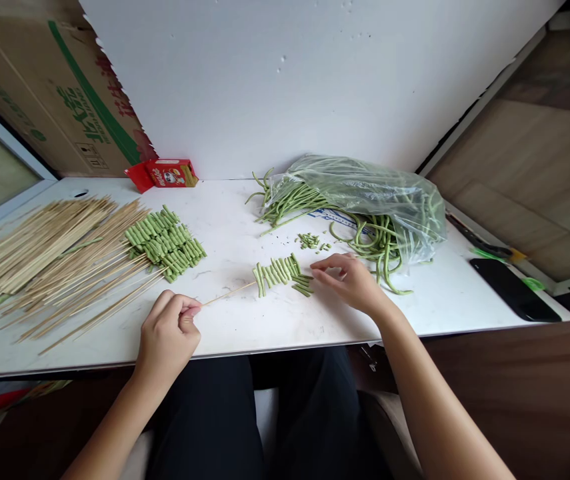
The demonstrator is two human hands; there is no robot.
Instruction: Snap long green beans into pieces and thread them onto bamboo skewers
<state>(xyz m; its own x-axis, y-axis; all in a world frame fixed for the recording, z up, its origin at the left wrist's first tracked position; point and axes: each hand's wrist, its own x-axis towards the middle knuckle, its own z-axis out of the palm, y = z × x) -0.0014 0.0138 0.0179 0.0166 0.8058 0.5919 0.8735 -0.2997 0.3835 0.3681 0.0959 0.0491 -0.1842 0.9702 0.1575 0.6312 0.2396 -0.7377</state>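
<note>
On a smooth, white, faintly smudged surface (pixel 229 233), near its front edge and between the two hands: a thin, straight, pale wooden skewer (pixel 229 294), lying at a slant. Across its far part, a ladder of short green bean pieces (pixel 275 272), slender, rod-like, matt, roughly ten by count, set side by side and crosswise. Just past these, about four loose pieces (pixel 303 285), lying nearly parallel. At the left, one heap of filled skewers (pixel 165 240), with green rods packed in overlapping rows, too many to count; beside it, a broad spread of bare wooden skewers (pixel 65 247), likewise uncountable. At the back right, one crinkled, see-through plastic bag (pixel 365 183), full of long, limp, curling beans (pixel 295 200) and spilling some at both ends. In front of it, a small scatter of stubby trimmings (pixel 309 240). Also one glossy red carton (pixel 175 175), one brown cardboard box (pixel 39 100) and one flat black phone (pixel 515 290). In the left hand (pixel 169 330), closed in a pinch, the near end of the skewer. At the loose pieces, the right hand (pixel 349 283), fingers curved and only narrowly parted from the thumb; cannot tell whether gripping a piece or merely close to one.
</note>
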